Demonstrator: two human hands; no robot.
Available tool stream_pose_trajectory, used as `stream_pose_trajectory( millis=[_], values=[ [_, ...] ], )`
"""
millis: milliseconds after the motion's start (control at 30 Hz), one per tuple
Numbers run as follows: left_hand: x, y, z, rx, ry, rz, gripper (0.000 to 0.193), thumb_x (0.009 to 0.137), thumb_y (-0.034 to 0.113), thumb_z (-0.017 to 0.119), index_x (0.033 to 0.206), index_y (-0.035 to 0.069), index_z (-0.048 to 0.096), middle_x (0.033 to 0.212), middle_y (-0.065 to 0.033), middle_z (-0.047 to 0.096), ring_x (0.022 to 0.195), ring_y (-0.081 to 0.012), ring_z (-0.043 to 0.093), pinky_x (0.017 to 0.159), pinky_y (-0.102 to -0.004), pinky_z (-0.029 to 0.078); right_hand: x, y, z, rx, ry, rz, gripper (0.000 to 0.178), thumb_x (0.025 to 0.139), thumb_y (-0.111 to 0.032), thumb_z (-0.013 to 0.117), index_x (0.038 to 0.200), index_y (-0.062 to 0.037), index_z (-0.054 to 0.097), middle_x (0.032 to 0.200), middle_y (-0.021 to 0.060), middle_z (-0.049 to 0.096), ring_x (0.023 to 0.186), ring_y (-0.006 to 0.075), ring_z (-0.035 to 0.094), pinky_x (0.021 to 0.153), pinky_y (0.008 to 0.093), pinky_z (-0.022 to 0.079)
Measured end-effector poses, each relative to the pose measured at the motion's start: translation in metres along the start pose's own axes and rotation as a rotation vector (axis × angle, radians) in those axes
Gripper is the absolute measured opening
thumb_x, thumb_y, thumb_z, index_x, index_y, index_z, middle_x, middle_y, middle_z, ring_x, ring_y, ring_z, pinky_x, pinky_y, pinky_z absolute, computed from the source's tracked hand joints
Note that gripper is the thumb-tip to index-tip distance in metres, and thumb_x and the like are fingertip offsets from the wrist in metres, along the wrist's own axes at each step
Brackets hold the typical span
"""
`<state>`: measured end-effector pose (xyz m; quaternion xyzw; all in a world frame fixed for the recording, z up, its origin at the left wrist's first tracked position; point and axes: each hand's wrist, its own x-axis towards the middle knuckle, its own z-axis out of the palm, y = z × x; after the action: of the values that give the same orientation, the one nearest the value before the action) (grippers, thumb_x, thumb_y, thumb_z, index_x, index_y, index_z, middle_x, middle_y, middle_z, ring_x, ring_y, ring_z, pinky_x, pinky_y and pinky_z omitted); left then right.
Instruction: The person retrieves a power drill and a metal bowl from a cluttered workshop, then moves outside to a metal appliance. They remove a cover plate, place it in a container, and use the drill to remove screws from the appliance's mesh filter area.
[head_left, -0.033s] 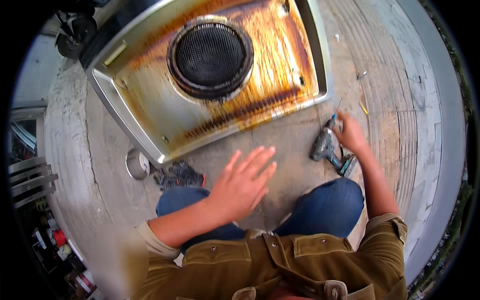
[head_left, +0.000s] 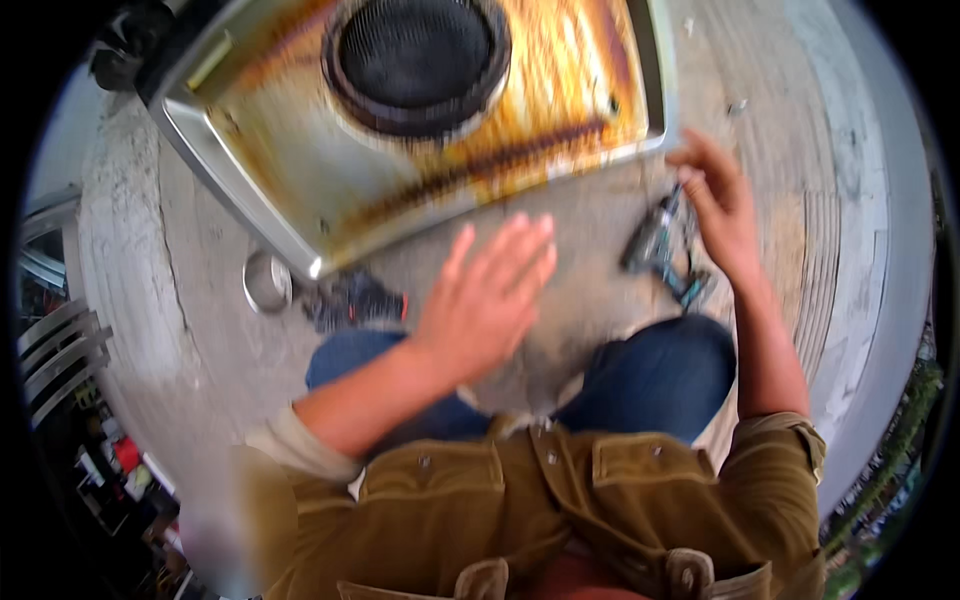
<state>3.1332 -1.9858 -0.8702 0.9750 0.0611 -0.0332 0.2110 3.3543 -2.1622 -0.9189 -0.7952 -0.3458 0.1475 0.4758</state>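
Note:
My left hand [head_left: 485, 290] is held above the concrete floor between my knees, fingers stretched out, with nothing in it. Close to the nose of a dark cordless drill [head_left: 650, 240] is my right hand [head_left: 722, 200]. Its fingers are bent toward the thumb in a pinch, and blur hides whatever is between them. The drill lies on its side on the floor. In front of me stands a large metal pan-shaped housing [head_left: 270, 170], its panel stained orange and brown. A round black mesh part [head_left: 415, 55] sits in that panel.
Left of my knees lie a dark work glove [head_left: 355, 300] and a round metal can or ring [head_left: 267, 282]. A small metal piece [head_left: 737, 106] rests on the floor at the far right. Slatted grey metal [head_left: 65, 350] and mixed clutter [head_left: 120, 460] line the left side.
My right hand has shifted up, its fingers now past the drill's nose toward the housing's corner. My left hand stays open above the floor. The whole view has tilted slightly.

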Motion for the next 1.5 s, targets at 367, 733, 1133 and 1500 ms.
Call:
stream_pose_trajectory(
  millis=[367,733,1133,1500],
  values=[
    [-0.045,-0.005,0.009,-0.21,-0.295,-0.285,0.063,0.077,0.022,0.061,0.132,0.007,0.035,0.141,-0.009,0.027,0.13,-0.0257,0.026,0.104,-0.0458,0.024,-0.051,-0.081,0.078,0.423,-0.048,0.365,0.028,0.088,-0.008,0.047,0.115,-0.0001,0.051,0.098,0.0073,0.055,0.09,0.014,0.051,0.079,0.027,0.042],
    [-0.128,0.05,0.021,-0.709,-0.302,-0.046,0.019,0.075,0.01,0.051,0.09,0.001,0.059,0.095,-0.0146,0.059,0.094,-0.0323,0.055,0.082,-0.0387,0.044,-0.143,-0.135,0.118,0.407,-0.838,0.187,0.036,0.087,-0.025,0.043,0.11,0.0001,0.056,0.105,0.0202,0.058,0.102,0.0353,0.053,0.091,0.0398,0.038],
    [-0.172,0.143,-0.203,-0.882,0.049,0.18,0.01,0.07,0.014,0.06,0.075,0.006,0.059,0.082,-0.0101,0.06,0.078,-0.0297,0.057,0.068,-0.0383,0.046,-0.141,-0.395,-0.014,0.566,-0.814,0.73,0.044,0.095,-0.03,0.032,0.117,0.0049,0.048,0.109,0.0198,0.057,0.106,0.0245,0.052,0.094,0.0305,0.036],
    [-0.214,0.178,-0.369,-0.538,0.159,0.168,0.01,0.07,0.019,0.061,0.071,0.01,0.06,0.067,-0.0081,0.06,0.063,-0.027,0.058,0.055,-0.0384,0.046,-0.095,-0.549,-0.03,0.459,-0.939,0.894,0.047,0.093,-0.037,0.039,0.071,0.0012,0.055,0.063,0.0047,0.056,0.057,0.0118,0.05,0.055,0.0282,0.042]
  ],
)
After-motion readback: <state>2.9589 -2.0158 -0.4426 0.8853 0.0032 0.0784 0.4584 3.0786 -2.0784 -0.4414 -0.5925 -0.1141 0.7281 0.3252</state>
